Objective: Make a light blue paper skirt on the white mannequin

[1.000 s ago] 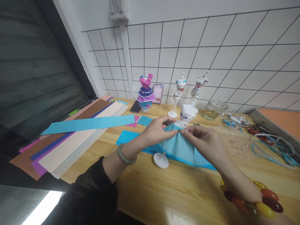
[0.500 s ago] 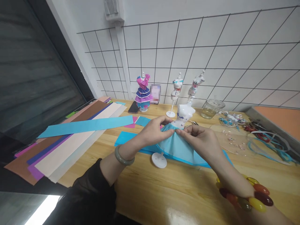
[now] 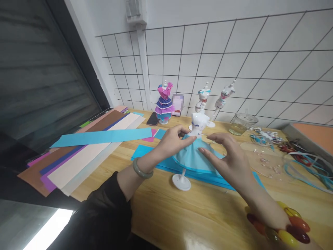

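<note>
A small white mannequin (image 3: 199,121) on a round white base (image 3: 181,182) wears a light blue paper skirt (image 3: 194,158) around its waist. My left hand (image 3: 175,140) pinches the skirt's waist at the mannequin's left side in view, thumb in front and fingers partly hidden behind. My right hand (image 3: 231,159) is beside the skirt's right side, thumb and fingers spread, with nothing held between them. Beneath and behind the skirt lie blue paper sheets (image 3: 142,152) on the table.
Long coloured paper strips (image 3: 85,152) lie on the left. Behind stand a mannequin in a ruffled dress (image 3: 164,104), a phone (image 3: 153,119) and two more mannequins (image 3: 204,95) (image 3: 225,94). A glass cup (image 3: 241,123), beads (image 3: 265,159), ribbons (image 3: 303,166) and a grey box (image 3: 301,133) are rightward.
My right hand has let go of the skirt's waist and opened. The mannequin stands more upright. My left hand stays at the waist, and the view has shifted slightly.
</note>
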{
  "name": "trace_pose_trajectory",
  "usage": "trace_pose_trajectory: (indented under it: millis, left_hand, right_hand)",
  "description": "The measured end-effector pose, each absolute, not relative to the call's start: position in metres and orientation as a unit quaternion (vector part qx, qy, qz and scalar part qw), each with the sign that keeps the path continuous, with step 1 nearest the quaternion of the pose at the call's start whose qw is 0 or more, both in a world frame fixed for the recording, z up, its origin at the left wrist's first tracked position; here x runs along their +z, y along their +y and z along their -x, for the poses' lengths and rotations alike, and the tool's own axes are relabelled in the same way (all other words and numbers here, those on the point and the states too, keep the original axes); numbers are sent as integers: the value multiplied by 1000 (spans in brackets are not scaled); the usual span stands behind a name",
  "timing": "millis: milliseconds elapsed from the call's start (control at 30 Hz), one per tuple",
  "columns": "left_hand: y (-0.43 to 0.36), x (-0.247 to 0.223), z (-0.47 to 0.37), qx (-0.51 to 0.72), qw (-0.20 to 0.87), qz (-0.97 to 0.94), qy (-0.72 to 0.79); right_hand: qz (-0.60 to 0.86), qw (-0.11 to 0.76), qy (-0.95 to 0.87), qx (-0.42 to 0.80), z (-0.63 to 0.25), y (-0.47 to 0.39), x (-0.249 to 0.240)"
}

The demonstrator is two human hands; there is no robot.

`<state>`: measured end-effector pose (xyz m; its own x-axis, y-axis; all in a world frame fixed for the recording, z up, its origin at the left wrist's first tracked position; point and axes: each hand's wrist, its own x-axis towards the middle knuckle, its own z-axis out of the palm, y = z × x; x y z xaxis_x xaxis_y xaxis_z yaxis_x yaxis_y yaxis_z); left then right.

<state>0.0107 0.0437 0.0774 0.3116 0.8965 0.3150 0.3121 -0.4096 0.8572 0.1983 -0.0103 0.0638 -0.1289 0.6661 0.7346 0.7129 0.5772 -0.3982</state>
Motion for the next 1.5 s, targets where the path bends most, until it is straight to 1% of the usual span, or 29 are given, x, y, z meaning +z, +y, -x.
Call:
trace_pose_trajectory:
  millis: [67,167,333,567,700,867,1133,1300,1500]
  left_hand:
    - [49,76,-9,426,348,-715,432]
    - [55,73,-6,434,345,-700,450]
    - [61,67,-4,424,349,-692,468]
    - [67,63,-2,424,348,-680,486]
    - [76,60,0,434,379,-661,480]
    - [79,60,-1,446,410,-643,468]
    - [70,65,-3,442,434,-631,468]
    - [75,60,-4,445,453,-612,471]
    - [79,58,-3,456,493,-589,449]
  right_hand:
    - [411,460,-784,-70,-197,-14,68]
    - [357,420,-829,-95,-193,-21,73]
    - [316,353,-870,-135,-190,-26,71]
    - [295,346,-870,-191,-187,-22,67]
    - [251,345,-868,-255,-190,-22,67]
    - [252,339,-849,-319,-197,-19,63]
    - [256,350,-833,-344,-193,-20,64]
    - [239,350,-845,-326,-193,-22,59]
    - [212,320,-877,-291,-185,-24,54]
